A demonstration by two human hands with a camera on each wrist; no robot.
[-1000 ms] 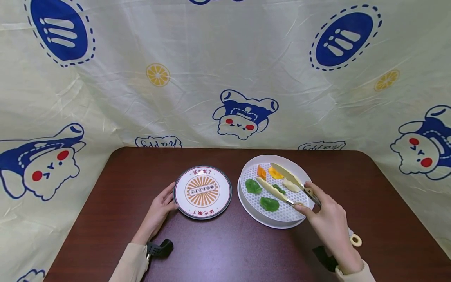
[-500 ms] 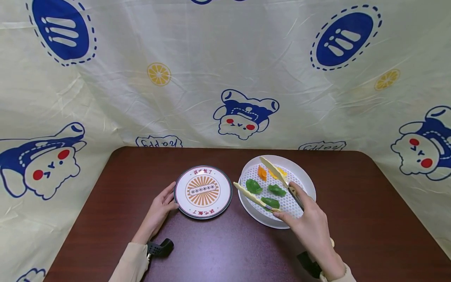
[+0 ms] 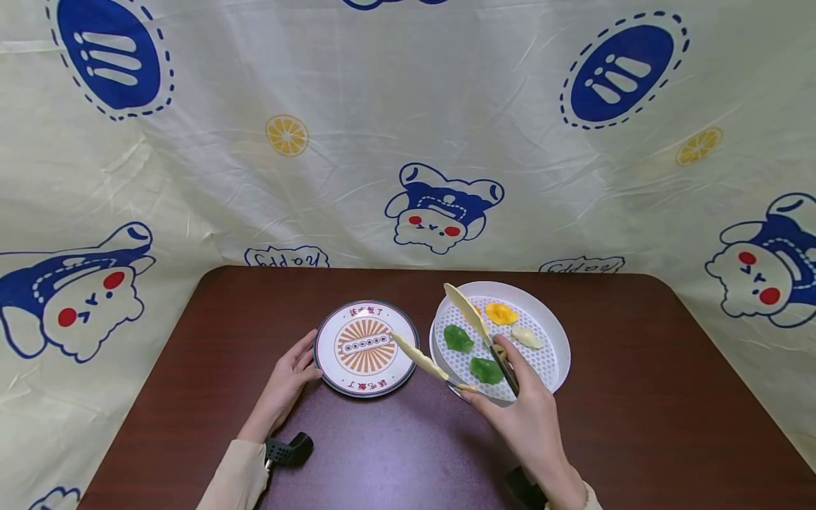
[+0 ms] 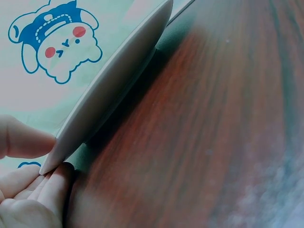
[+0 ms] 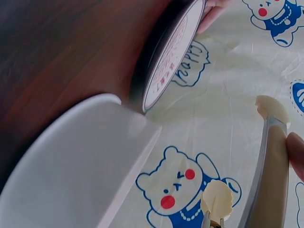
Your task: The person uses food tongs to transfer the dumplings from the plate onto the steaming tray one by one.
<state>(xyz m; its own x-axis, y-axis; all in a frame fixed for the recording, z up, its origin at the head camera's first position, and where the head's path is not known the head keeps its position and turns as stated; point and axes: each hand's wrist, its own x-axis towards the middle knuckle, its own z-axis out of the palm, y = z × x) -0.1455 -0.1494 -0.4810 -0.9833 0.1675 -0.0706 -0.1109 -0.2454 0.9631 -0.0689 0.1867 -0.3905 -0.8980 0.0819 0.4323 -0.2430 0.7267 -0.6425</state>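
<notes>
My left hand (image 3: 287,382) pinches the left rim of a round white plate (image 3: 366,347) with an orange ray pattern; the left wrist view shows this plate (image 4: 107,88) edge-on between thumb and fingers. My right hand (image 3: 529,418) grips beige-tipped tongs (image 3: 468,312), spread apart. One tip is over the plate's right part, the other over the white perforated steamer tray (image 3: 559,333). No piece shows between the tips. On the tray lie a yellow piece (image 3: 501,313), a whitish piece (image 3: 526,337) and green pieces (image 3: 457,338). The tongs mostly hide an orange piece.
Plate and tray stand side by side on a dark brown table (image 3: 255,312). A pale printed cloth (image 3: 344,85) hangs behind the table's far edge. Dark camera mounts, such as the left one (image 3: 290,450), sit at both wrists.
My right hand has moved left with the tongs, from over the tray toward the plate, the tips staying apart. My left hand and the plate have stayed in place.
</notes>
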